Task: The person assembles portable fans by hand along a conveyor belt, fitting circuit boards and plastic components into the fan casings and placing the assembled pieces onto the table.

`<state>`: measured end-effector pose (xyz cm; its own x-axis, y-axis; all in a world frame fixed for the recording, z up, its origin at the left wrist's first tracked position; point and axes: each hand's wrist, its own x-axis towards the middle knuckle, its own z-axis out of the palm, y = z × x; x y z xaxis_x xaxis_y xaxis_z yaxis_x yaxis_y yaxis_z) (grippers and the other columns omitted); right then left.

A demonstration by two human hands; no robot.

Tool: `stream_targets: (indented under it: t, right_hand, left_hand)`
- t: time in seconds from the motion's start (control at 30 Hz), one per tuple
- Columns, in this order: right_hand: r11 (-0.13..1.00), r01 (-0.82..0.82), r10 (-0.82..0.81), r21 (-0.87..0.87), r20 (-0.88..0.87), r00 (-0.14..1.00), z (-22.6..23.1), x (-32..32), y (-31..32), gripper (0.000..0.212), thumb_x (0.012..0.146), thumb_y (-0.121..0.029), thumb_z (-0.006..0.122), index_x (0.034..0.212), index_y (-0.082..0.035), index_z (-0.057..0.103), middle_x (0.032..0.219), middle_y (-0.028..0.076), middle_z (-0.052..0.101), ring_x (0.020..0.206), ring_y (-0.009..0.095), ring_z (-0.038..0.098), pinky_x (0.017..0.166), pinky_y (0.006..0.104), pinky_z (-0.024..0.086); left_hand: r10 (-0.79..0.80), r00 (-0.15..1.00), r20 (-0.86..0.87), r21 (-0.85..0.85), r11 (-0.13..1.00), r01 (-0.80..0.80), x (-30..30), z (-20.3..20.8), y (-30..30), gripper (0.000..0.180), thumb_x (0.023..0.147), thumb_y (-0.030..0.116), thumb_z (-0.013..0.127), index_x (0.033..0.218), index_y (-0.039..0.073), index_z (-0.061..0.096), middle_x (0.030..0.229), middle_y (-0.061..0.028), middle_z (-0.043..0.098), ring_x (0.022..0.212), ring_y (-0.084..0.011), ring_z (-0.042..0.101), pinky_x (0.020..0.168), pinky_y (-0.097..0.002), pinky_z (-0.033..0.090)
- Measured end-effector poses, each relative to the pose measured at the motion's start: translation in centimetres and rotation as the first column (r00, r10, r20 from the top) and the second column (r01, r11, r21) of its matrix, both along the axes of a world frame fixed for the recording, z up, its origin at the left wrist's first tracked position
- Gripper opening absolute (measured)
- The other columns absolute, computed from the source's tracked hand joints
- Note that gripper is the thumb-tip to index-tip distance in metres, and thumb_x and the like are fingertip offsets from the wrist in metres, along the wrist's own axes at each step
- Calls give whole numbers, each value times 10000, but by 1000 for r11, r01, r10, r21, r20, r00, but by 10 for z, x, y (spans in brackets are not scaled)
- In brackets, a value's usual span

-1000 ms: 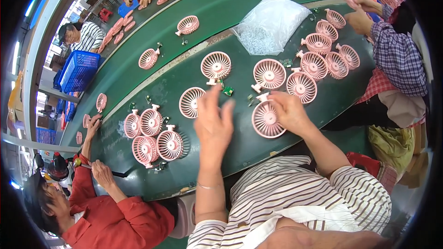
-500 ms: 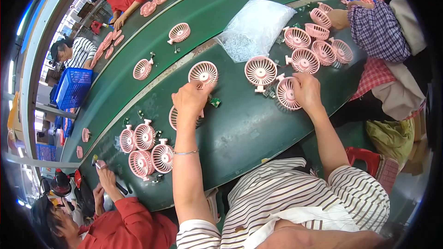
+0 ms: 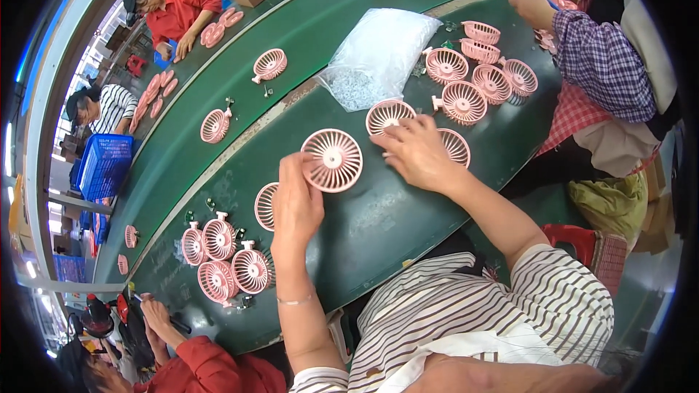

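Note:
Between the fingers of my left hand (image 3: pixel 297 193) is a pink round fan housing (image 3: pixel 332 160), raised off the green bench with its slotted face turned up. Partly behind that hand rests another pink fan housing (image 3: pixel 265 206). My right hand (image 3: pixel 421 154) reaches over the bench, fingers apart, at the near edge of a pink fan housing (image 3: pixel 389 112). Whether its fingertips touch that housing, I cannot tell. One more fan housing (image 3: pixel 456 145) lies partly hidden beside the right wrist.
Several fan housings with small circuit boards sit at the left (image 3: pixel 218 239) and the far right (image 3: pixel 466 102). A clear bag of small parts (image 3: pixel 380 54) lies beyond my hands. A green conveyor belt (image 3: pixel 240 91) carries more housings. Co-workers sit around, one close at the lower left (image 3: pixel 218 364).
My left hand has lifted a fan housing and brought it nearer. My right hand has left the housing at the right and moved left to another one.

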<state>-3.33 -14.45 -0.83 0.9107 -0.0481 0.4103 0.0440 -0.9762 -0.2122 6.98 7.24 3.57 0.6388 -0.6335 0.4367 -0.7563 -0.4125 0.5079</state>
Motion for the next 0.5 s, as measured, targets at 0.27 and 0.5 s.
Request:
stream_targets:
  t: [0.27, 0.5]
  right_hand:
    - [995, 86, -89, -46, -63, 994, 17, -23, -33, 283, 759, -88, 614, 1003, -204, 700, 965, 32, 659, 1044, 203, 545, 863, 420, 314]
    - [994, 95, -100, -53, -91, 991, 51, -11, -48, 102, 788, -107, 596, 819, -48, 673, 814, 172, 621, 789, 351, 598, 710, 445, 448]
  left_hand:
    - [-223, 969, -108, -65, 974, 217, -35, -27, 14, 250, 745, -140, 499, 942, 2, 560, 893, -155, 592, 807, -324, 606, 688, -348, 489]
    - [-121, 991, 51, 54, 991, 119, -46, -26, 33, 271, 730, -72, 534, 982, 28, 558, 1203, -198, 556, 1053, -356, 529, 916, -441, 391]
